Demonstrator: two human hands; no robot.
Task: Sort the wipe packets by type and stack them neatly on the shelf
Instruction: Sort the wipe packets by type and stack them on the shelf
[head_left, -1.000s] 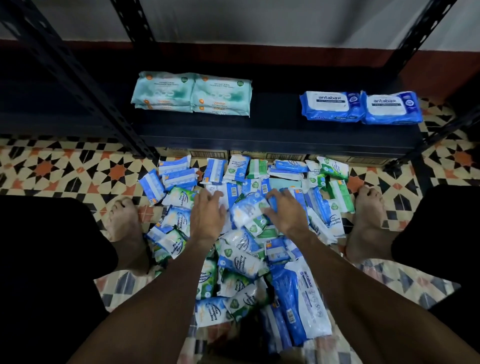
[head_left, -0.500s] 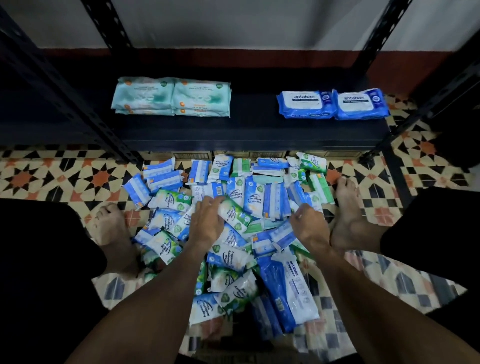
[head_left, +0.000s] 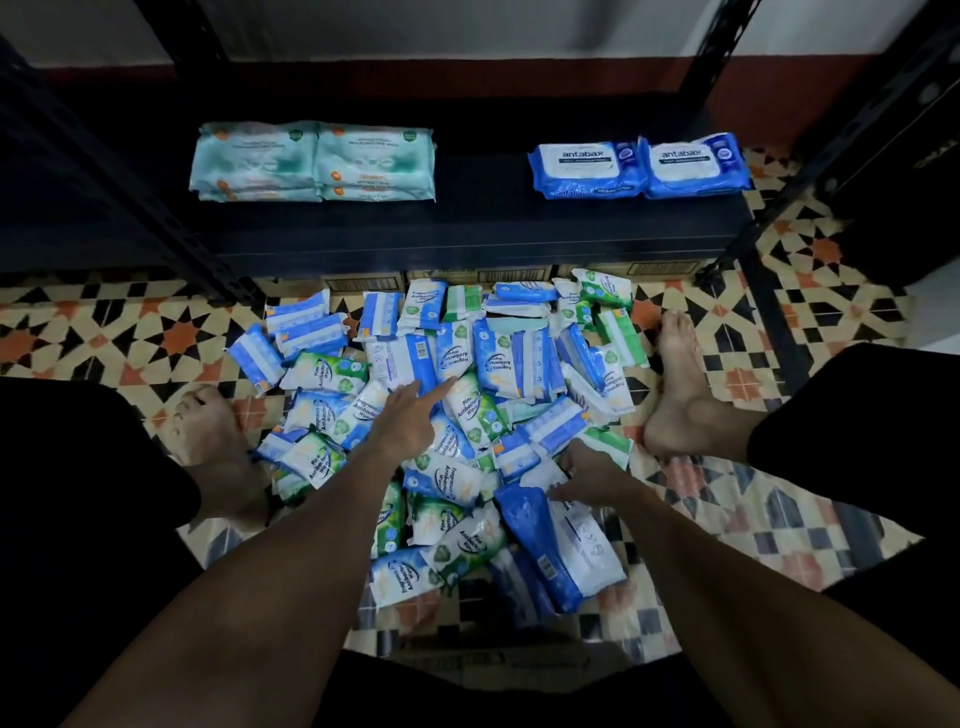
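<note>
Blue, white and green plastic wipe packets (head_left: 498, 358) are heaped beneath both hands for sorting: one is touched by the open-fingered left hand (head_left: 410, 421), and a large blue-and-white plastic pack (head_left: 582, 551) is reached by the right hand (head_left: 592, 473), its grip not discernible.

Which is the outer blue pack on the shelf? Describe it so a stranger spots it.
Look at the black shelf behind the heap of packets. Two blue packs sit side by side at its right end. The outer blue pack is the rightmost, nearest the upright post.
</note>
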